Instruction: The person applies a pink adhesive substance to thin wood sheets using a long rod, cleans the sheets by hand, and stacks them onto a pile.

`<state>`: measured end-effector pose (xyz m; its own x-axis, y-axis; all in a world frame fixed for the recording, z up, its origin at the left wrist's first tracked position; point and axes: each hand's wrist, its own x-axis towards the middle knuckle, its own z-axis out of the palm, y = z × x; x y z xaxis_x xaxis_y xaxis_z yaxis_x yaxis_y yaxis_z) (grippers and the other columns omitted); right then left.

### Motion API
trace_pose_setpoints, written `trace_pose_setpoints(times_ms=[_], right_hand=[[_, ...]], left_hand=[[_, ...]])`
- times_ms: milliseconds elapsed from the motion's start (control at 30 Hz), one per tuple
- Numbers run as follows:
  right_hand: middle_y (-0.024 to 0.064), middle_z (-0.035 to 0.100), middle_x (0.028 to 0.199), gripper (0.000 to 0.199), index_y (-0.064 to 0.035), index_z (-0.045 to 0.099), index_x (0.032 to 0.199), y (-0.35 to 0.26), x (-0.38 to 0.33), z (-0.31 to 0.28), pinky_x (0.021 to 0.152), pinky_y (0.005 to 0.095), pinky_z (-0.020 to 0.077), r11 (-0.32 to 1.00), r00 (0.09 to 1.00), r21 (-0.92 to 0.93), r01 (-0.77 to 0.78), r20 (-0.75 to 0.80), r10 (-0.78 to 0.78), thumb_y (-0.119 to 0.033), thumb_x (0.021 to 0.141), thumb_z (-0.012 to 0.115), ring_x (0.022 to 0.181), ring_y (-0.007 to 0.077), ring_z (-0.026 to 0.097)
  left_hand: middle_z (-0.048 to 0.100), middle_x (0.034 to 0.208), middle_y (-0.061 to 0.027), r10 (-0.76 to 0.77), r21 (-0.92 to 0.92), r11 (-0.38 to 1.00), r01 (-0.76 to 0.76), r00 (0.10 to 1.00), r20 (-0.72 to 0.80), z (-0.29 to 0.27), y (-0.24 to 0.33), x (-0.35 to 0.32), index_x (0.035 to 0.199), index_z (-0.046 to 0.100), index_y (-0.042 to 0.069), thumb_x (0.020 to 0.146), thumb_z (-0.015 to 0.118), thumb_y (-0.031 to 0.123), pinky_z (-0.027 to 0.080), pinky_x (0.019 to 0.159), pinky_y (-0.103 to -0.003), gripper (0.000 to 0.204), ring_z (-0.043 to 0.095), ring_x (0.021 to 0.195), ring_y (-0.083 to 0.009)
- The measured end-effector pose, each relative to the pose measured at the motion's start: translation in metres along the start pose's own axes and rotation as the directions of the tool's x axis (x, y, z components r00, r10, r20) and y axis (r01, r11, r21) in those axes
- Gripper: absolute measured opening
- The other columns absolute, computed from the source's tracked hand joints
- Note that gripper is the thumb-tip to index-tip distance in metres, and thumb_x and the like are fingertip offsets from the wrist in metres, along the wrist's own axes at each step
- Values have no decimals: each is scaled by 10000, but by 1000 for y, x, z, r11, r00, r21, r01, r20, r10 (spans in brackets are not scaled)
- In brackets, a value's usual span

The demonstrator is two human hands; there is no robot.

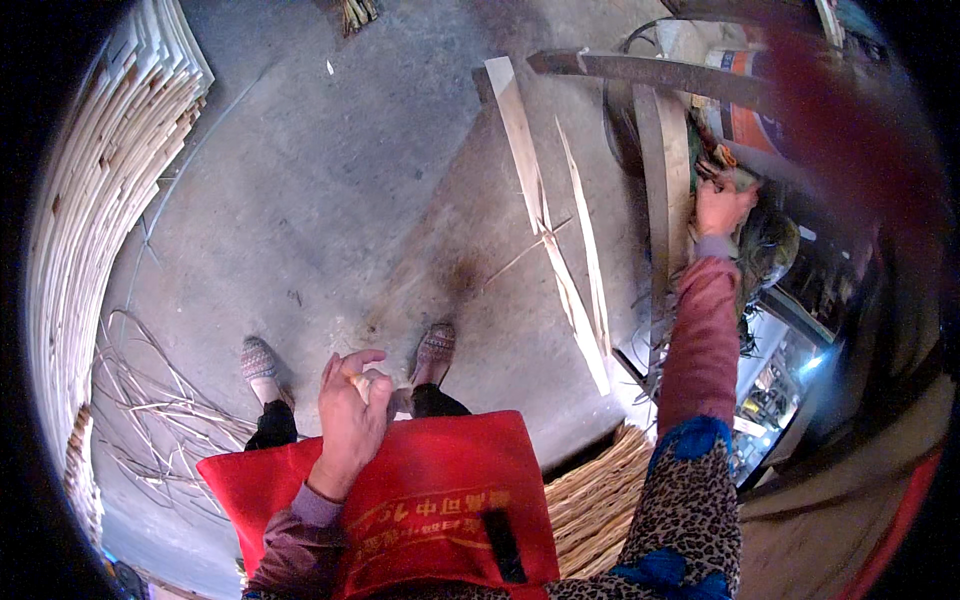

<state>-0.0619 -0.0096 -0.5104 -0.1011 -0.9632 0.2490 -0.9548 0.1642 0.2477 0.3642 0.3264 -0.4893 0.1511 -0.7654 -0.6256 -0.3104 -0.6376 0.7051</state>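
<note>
My left hand [352, 415] is above the red apron [450, 490] over my lap. Its fingers are loosely bent and apart, and nothing clear shows in them. My right arm stretches far out to the right. There my right hand [722, 207] has its fingers bent in at a cluttered spot, against a small brown and orange thing [722, 157] whose kind I cannot make out. A pale upright board [662, 180] stands just left of this hand. Its fingertips are partly hidden among the clutter.
Long split wood strips [520, 150] lie on the concrete floor [330, 200]. A tall stack of thin boards [130, 130] fills the left side, with loose cane strands [165, 400] below. Bundled thin sticks [595, 500] lie beside my lap. A dark beam [650, 75] juts out at upper right.
</note>
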Motion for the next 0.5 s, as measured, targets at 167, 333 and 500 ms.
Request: trace_pose_setpoints(times_ms=[167, 333, 500], right_hand=[[109, 550, 1101, 212, -17, 621, 987, 49, 46, 1, 848, 320, 392, 763, 950, 613, -204, 313, 2, -128, 814, 571, 944, 199, 513], [78, 590, 1018, 290, -8, 556, 1053, -125, -80, -76, 807, 324, 433, -281, 880, 872, -401, 452, 149, -182, 821, 551, 899, 179, 542], [87, 502, 1214, 415, -179, 419, 1259, -200, -216, -178, 938, 446, 399, -916, 730, -79, -394, 578, -364, -289, 867, 502, 1098, 233, 487]], left_hand=[[504, 991, -142, 171, 272, 947, -170, 985, 22, 3, 6, -3, 940, 602, 42, 736, 616, 71, 396, 780, -357, 207, 472, 890, -305], [556, 718, -119, 232, -44, 967, -251, 938, -257, -29, -25, -14, 896, 590, 3, 774, 636, 131, 421, 545, -293, 183, 563, 631, -207], [474, 514, -39, -160, -315, 941, 121, 982, -101, -82, -38, -58, 698, 587, -22, 868, 526, 387, 374, 487, -284, 447, 445, 511, -101]])
